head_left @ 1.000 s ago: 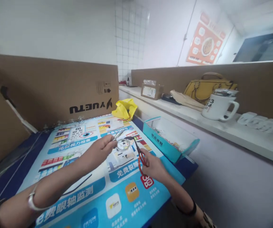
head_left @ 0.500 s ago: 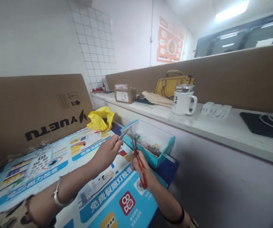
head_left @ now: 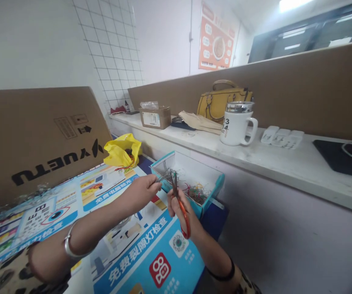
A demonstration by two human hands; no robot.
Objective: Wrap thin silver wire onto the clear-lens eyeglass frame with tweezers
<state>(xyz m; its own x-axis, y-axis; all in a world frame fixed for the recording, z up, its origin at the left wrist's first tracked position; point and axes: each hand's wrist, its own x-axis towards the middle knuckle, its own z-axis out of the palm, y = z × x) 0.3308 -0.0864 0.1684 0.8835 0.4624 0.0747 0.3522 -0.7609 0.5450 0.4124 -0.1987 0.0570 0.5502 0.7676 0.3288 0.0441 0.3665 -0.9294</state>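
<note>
Since a second ago, both hands have gone from above the poster [head_left: 127, 269] to the box [head_left: 200, 168], just beyond them. The left hand [head_left: 147, 190], arm stretched out, pinches a thin grey piece [head_left: 163, 176]; the right hand [head_left: 193, 218] curls around the scissors [head_left: 183, 210], blades pointing away, beside that piece.

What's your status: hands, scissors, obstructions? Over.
Left hand pinching something thin, unclear. Right hand gripping orange-handled scissors, blades by teal box. No obstruction visible.

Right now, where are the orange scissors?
Below the middle of the head view, the orange scissors are in the right hand, blades pointing toward the turquoise box.
</note>
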